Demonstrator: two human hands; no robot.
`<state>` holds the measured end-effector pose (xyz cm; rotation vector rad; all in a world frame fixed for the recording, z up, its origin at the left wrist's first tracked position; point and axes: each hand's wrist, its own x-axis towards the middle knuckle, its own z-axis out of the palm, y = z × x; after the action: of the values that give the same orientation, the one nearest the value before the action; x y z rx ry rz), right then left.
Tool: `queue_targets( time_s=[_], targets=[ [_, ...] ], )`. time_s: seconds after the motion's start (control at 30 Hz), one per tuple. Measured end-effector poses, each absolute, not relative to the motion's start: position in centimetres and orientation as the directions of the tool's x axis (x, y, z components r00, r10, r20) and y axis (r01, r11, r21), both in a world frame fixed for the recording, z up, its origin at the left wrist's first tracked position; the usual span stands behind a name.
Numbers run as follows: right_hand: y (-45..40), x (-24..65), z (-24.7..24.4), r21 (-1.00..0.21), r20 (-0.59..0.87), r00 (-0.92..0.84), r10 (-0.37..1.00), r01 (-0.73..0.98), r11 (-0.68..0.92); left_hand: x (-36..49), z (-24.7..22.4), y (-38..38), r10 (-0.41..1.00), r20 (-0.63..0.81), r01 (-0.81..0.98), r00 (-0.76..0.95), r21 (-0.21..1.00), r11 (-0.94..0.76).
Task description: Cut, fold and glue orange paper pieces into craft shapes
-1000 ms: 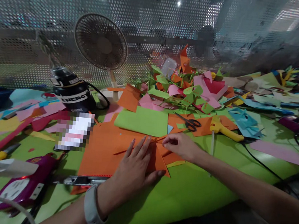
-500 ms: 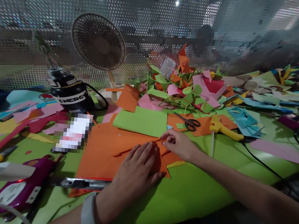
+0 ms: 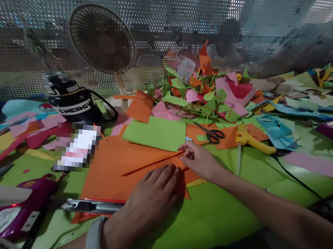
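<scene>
My left hand [image 3: 155,192] lies flat, fingers stretched out, pressing on folded orange paper at the front of the table. Under and beside it spreads a large orange paper sheet [image 3: 107,166]. My right hand [image 3: 197,157] is closed in a pinch at the upper right end of a narrow orange paper strip [image 3: 147,163], which runs slantwise across the sheet. Whether this strip is loose or a raised folded edge, I cannot tell. Just behind the fingers is a folded light green paper [image 3: 156,134]. A box cutter [image 3: 92,206] lies beside my left wrist.
Scissors [image 3: 213,135] and a yellow glue gun [image 3: 254,141] with a cord lie right of my right hand. A purple glue gun [image 3: 11,211] is at front left. Behind stand a fan [image 3: 104,40], a black bottle [image 3: 70,100] and a heap of paper cutouts [image 3: 208,93].
My left hand has slid slightly and its thumb has drawn in, so more of the narrow strip shows. My right hand keeps its pinch. The view has shifted a little.
</scene>
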<state>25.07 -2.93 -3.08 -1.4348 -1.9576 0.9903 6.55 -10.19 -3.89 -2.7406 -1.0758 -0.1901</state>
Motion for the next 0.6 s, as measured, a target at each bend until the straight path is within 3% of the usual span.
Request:
queue_targets(
  time_s=[0.13,0.4,0.6],
  targets=[
    [-2.93,25.02,-3.03,-0.791,-0.023,-0.298,0.954,0.590,0.165,6.53,-3.98,-10.15,0.654,0.213,0.685,0.726,-0.143,-0.714],
    [-2.76,25.00,-3.41,-0.766,-0.014,-0.299,0.954,0.617,0.182,6.56,-3.43,-10.18,0.752,0.187,0.751,0.633,0.091,-0.654],
    [-2.70,25.03,-3.40,-0.747,-0.007,-0.303,0.953,0.635,0.196,6.45,-3.32,-10.17,0.757,0.203,0.745,0.622,0.147,-0.651]
  ],
)
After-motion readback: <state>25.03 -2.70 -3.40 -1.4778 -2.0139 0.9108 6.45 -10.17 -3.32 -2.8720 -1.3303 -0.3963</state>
